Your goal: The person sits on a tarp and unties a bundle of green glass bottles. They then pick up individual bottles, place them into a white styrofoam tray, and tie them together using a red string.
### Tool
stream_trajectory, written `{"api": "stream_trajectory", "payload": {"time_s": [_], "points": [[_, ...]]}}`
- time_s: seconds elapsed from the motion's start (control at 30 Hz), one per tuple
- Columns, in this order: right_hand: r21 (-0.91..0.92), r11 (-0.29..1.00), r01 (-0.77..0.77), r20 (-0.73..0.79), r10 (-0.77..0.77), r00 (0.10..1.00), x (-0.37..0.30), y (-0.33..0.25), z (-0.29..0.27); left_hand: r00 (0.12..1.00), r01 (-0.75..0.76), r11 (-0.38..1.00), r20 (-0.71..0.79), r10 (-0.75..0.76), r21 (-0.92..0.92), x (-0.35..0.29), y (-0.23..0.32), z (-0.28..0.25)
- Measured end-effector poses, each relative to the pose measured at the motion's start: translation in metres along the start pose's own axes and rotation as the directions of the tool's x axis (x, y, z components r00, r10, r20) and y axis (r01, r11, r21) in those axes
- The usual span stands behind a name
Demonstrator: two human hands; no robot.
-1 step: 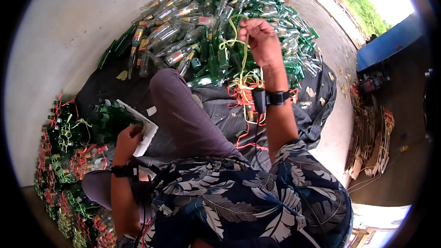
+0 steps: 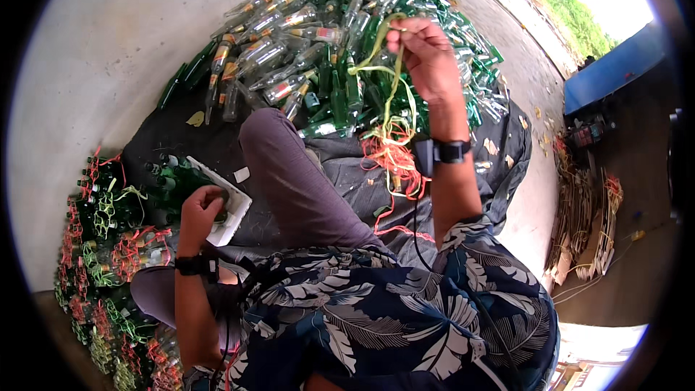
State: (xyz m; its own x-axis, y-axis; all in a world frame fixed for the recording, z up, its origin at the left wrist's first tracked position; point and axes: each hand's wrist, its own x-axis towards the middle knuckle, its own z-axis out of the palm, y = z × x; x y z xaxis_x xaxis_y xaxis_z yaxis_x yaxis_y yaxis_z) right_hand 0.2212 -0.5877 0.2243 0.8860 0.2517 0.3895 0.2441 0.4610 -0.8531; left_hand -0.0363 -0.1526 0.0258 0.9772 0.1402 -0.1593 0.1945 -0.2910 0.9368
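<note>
My right hand is raised over the bottle pile, its fingertips pinching a yellow-green plastic string. The string hangs in loops to a tangle of red and yellow string on the dark sheet. At the left, my left hand is curled at the edge of a white tray; whatever its fingers hold is hidden. Green bottles lie together in and beside that tray, partly behind the hand.
A big heap of loose green and clear bottles covers the far part of the dark sheet. Bottles bundled with red and green string are stacked at the left. Flattened cardboard stands at the right, near a blue panel.
My right hand has moved slightly right and away, drawing the string with it. My left hand has shifted a little, its fingers more curled at the tray.
</note>
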Motion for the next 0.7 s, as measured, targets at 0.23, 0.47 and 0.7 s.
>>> {"api": "stream_trajectory", "payload": {"time_s": [0.23, 0.47, 0.7], "points": [[0.013, 1.0, -0.001, 0.396, -0.005, 0.918, 0.012, -0.057, 0.089, 0.907, -0.37, 0.929, 0.214, 0.363, -0.007, 0.027, 0.205, 0.049], [0.226, 0.967, -0.114, 0.636, -0.058, 0.77, 0.022, -0.059, 0.179, 0.741, -0.381, 0.903, 0.518, 0.428, -0.201, 0.056, 0.275, 0.132], [-0.18, 0.979, -0.097, 0.454, 0.17, 0.875, 0.004, -0.014, 0.084, 0.853, -0.39, 0.828, 0.181, 0.49, -0.404, 0.086, 0.256, 0.109]]}}
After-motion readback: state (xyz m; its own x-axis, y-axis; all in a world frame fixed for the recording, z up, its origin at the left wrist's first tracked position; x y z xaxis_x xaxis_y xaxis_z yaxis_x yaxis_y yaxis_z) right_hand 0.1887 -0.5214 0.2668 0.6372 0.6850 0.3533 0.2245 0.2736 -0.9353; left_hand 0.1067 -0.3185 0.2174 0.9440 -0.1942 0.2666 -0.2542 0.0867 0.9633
